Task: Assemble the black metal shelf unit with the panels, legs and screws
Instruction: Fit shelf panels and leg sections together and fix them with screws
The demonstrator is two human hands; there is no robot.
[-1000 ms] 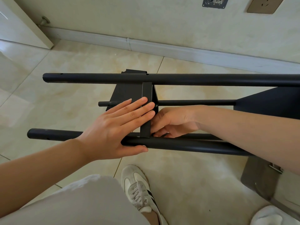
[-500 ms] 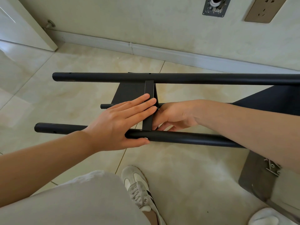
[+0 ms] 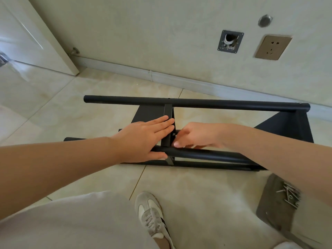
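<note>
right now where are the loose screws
In the head view the loose screws lie at lower right on a grey sheet on the floor, just beside the person's right forearm.

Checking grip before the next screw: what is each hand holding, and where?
Left hand presses flat on the panel edge, thumb under the leg. Right hand: fingertips at the screw; grip unclear.

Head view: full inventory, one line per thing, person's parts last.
legs: four visible, black tubes, lying along the floor
shelf panel: one, black, on edge between the legs, mid-frame
end panel: one, black, right end
screws: a loose pile, silver, on the grey sheet at lower right
power socket: one, bronze, on the wall
shoe: one, white and grey, bottom centre
left hand: flat on the shelf panel, thumb on the near leg
right hand: fingers at the panel's edge
</note>
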